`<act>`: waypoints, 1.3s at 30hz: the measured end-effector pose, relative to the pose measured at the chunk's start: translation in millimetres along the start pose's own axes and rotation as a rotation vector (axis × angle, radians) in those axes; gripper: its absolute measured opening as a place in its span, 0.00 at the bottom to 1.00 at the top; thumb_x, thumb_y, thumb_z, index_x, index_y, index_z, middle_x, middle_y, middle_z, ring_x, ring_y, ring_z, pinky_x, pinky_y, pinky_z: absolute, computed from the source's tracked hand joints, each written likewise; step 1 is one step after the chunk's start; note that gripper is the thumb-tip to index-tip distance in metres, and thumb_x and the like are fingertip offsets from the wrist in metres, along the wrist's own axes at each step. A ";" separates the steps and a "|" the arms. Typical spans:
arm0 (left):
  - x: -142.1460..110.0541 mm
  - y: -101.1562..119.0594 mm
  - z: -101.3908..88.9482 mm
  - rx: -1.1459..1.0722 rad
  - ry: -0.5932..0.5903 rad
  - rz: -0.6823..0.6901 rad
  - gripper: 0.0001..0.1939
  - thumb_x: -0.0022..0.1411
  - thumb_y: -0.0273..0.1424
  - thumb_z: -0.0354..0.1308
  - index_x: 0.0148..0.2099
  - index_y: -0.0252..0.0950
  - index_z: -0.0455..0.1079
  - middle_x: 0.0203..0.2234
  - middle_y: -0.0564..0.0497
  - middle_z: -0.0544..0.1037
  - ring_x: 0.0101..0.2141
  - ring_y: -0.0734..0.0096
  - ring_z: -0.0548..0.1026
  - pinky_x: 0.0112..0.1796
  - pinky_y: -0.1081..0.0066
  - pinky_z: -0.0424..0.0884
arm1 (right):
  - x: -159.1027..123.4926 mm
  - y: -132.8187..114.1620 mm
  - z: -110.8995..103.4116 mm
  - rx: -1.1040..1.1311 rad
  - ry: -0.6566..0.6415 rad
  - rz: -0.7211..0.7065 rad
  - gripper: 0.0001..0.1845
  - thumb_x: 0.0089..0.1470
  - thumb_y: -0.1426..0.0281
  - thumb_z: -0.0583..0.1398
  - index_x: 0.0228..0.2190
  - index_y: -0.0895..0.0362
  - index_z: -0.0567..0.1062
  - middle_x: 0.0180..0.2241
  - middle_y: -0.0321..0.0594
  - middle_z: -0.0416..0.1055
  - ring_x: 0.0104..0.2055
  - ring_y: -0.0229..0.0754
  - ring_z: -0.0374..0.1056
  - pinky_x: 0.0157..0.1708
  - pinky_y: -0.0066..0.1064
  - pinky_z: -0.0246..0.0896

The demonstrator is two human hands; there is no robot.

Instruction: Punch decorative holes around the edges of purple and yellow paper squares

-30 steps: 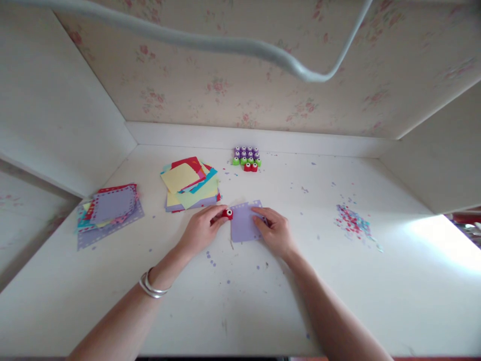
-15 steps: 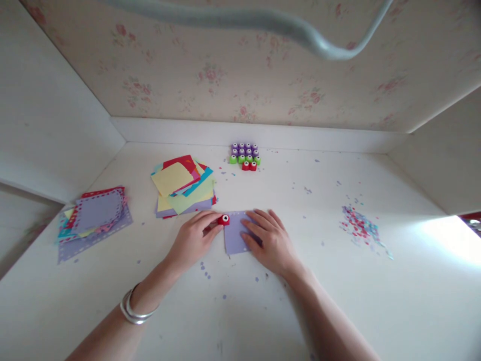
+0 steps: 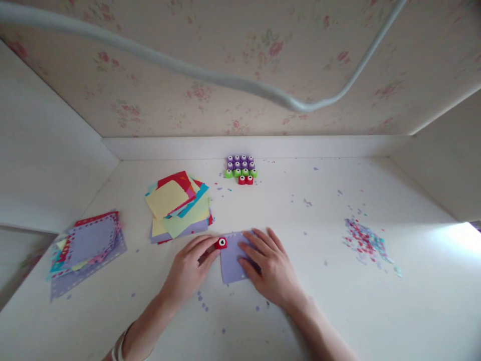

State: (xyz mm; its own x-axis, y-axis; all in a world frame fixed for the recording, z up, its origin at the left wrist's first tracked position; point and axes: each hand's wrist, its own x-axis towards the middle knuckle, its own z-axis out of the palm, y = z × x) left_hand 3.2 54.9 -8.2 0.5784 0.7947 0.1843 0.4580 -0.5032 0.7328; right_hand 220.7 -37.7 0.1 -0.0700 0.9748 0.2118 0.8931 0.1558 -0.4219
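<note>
Between thumb and fingers, my left hand (image 3: 191, 265) grips a small red craft punch (image 3: 221, 243) with a white and black top. The punch sits at the upper left corner of a lavender paper sheet (image 3: 231, 263). Small punched holes show along the sheet's top edge. My right hand (image 3: 268, 260) lies flat with fingers spread over the sheet's right part, pressing it to the table and hiding that side.
Farther back stand rows of purple, green and red punches (image 3: 240, 165). Coloured paper (image 3: 173, 198) is stacked to their left, with hole-edged sheets (image 3: 92, 240) at far left. A confetti pile (image 3: 366, 239) lies right. A pale cable (image 3: 225, 79) crosses above.
The camera view has tilted up, so the table and things appear lower. Both hands, the red punch and the lavender sheet keep nearly the same arrangement.
</note>
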 end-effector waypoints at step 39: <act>40.3 20.5 -9.7 -0.118 -0.155 -0.359 0.12 0.62 0.40 0.57 0.39 0.38 0.76 0.34 0.48 0.80 0.34 0.65 0.78 0.35 0.67 0.75 | 6.3 1.0 -9.2 0.079 -0.022 0.033 0.16 0.63 0.62 0.56 0.50 0.48 0.75 0.57 0.37 0.69 0.61 0.50 0.60 0.64 0.54 0.47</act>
State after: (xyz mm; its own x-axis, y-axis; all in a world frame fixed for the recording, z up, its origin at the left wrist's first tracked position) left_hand 29.3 80.0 20.6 0.4950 0.8475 -0.1915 0.5739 -0.1534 0.8045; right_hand 225.2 -32.8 9.1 -0.0513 0.9828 0.1775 0.8572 0.1345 -0.4972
